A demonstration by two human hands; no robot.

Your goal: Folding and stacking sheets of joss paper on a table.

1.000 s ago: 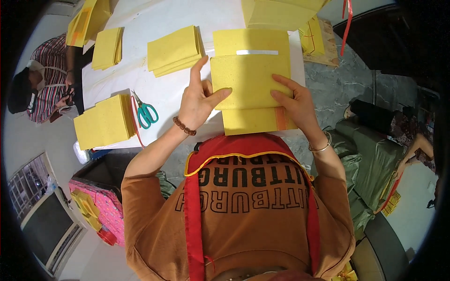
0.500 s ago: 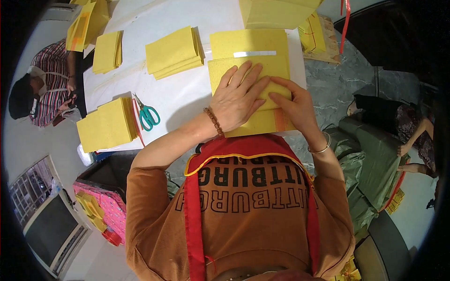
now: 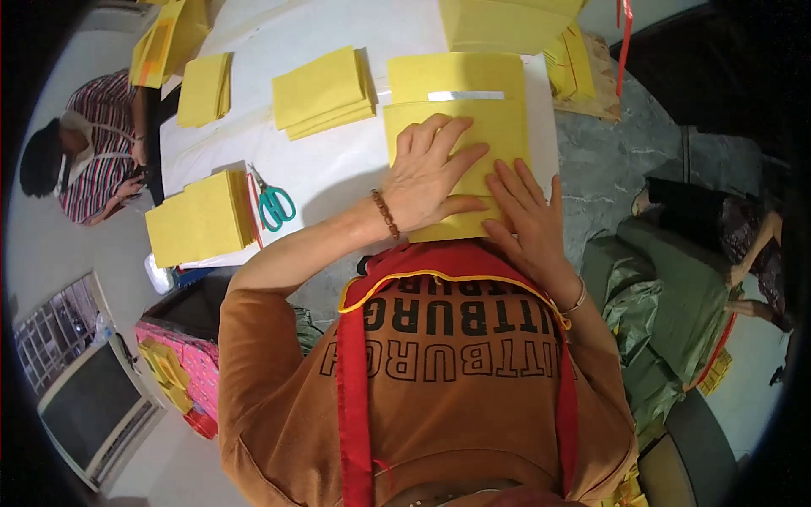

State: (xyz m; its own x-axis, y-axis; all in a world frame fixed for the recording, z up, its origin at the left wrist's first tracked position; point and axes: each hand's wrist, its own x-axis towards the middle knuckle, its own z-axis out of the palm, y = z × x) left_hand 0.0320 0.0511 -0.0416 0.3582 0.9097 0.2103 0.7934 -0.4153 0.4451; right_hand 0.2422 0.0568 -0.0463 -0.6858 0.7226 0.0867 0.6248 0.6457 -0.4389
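Note:
Just in front of my body, a yellow sheet of paper [image 3: 456, 74] lies on the table, with more yellow paper layered on its near part. A narrow white strip [image 3: 466, 95] runs across it near the fold or edge. My left hand [image 3: 432, 173] rests on the yellow paper, its fingers bent a little and spread. Close beside it, my right hand [image 3: 532, 211] lies flat along the paper's right edge, fingers stretched out. Neither hand grips anything. The paper under my palms is hidden.
Stacks of yellow paper lie at the left [image 3: 203, 218], farther back [image 3: 323, 95] and far left [image 3: 204, 89]. Teal-handled scissors [image 3: 275, 207] sit beside the nearest stack on the white table [image 3: 334, 173]. A person [image 3: 101, 144] is at the far left. Green wrapped bundles [image 3: 676, 279] stand at right.
My right hand has gone from pinching near the left fingertips to lying flat, lower on the right edge. The orange strip there no longer shows. My left hand's fingers have bent slightly.

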